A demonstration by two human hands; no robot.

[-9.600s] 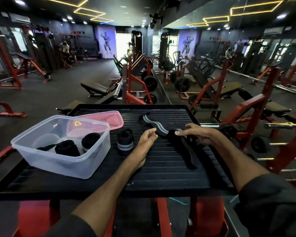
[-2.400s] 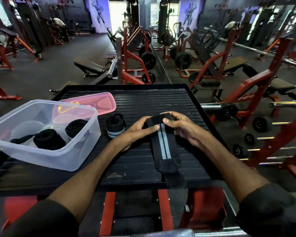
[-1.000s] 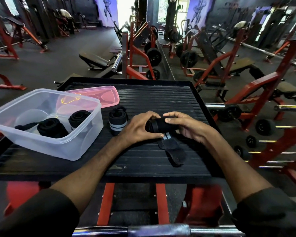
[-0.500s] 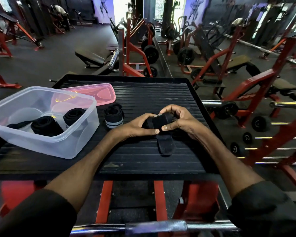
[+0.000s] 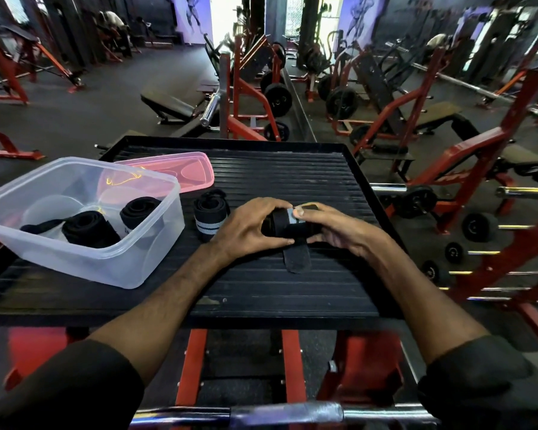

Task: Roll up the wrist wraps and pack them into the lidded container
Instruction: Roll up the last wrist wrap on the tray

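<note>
Both hands hold a black wrist wrap with a grey stripe, rolled almost fully, on the black ribbed platform. My left hand grips its left end and my right hand grips its right end, thumb on top. A short black tail of the wrap lies flat toward me. A rolled black wrap with grey stripes stands left of my hands. The clear plastic container at left holds two rolled black wraps. Its pink lid lies behind it.
The platform sits on a red metal frame, with a chrome bar at the near bottom edge. Red gym machines, benches and weight plates fill the floor beyond and to the right. A person is far back left.
The flat striped wrap has been rolled up toward me between both hands; the loose tail has become shorter over the last second. The container and the standing roll have not moved.
</note>
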